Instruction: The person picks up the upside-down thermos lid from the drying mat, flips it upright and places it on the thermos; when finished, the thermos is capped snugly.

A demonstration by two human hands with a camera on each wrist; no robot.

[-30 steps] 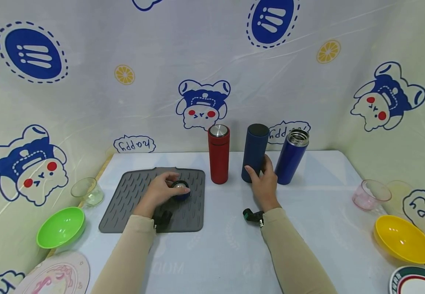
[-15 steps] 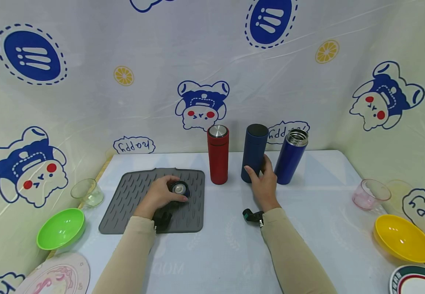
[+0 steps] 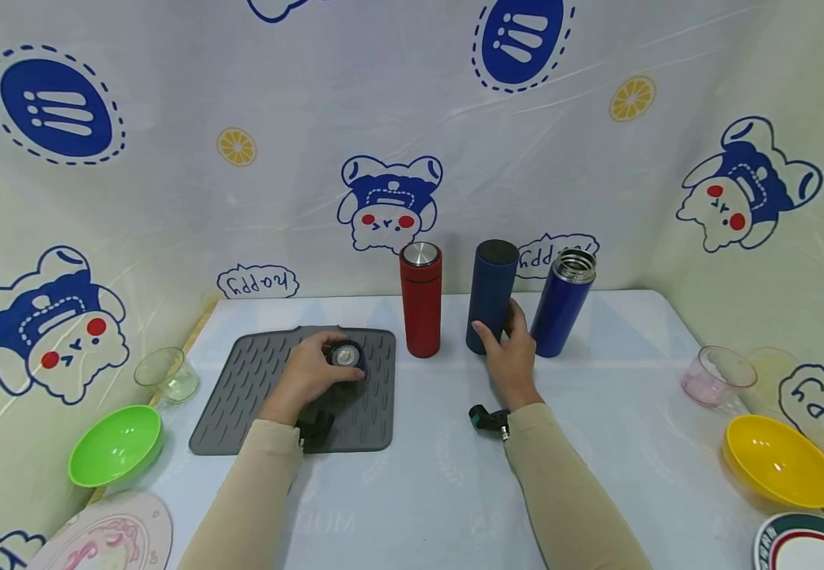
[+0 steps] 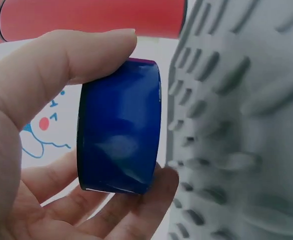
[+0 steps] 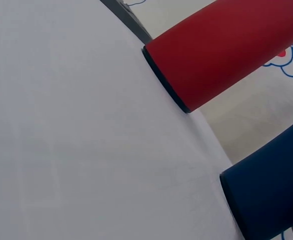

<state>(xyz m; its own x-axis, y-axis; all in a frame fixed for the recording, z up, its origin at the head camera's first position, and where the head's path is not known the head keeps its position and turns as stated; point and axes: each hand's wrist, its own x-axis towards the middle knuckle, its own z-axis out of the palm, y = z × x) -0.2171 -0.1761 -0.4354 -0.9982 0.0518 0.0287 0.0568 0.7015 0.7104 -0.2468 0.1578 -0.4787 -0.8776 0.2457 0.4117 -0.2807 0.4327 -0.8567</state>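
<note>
My left hand holds a blue thermos lid between thumb and fingers, close over the grey ridged mat. In the head view the lid's round metal centre faces up. My right hand grips the lower part of a dark blue thermos with a black top, standing upright on the table. Just right of it, a glossy blue thermos stands without a lid, its steel neck bare. A red thermos with a silver top stands left of my right hand. The right wrist view hides my right fingers.
On the left are a clear glass cup, a green bowl and a pink-patterned plate. On the right are a pinkish cup, a yellow bowl and a dark-rimmed plate. A printed curtain hangs behind the table.
The lid in my left hand has tilted and shifted slightly away from me, with the fingers and thumb moving round its edge. My right hand stays on the dark blue thermos.
</note>
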